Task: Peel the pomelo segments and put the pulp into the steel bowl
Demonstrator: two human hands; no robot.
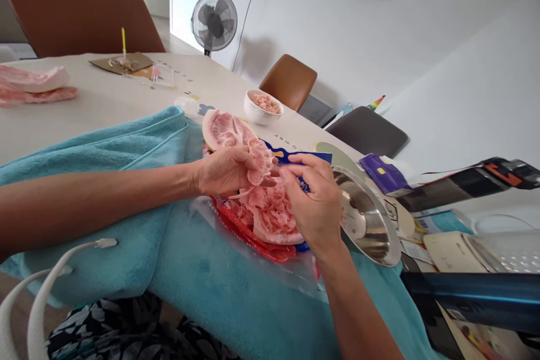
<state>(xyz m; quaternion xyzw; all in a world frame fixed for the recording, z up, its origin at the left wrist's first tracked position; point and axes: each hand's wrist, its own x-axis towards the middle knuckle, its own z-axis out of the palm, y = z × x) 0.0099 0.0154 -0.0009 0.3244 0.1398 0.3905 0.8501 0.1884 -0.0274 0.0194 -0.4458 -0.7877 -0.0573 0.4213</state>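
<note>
The left hand (223, 171) holds a pomelo segment (259, 158) in a closed grip. The right hand (316, 202) pinches its membrane (276, 171), grip narrow. Judging by this, pull slowly, close to the flesh.

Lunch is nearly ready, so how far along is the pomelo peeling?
Done: a white bowl holds picked flesh, and rind pieces lie far off on the table. In hand: the left hand holds a segment while the right hand pinches its edge. Left: the opened pomelo cluster under the hands and another half behind them, neither yet picked apart.
</note>
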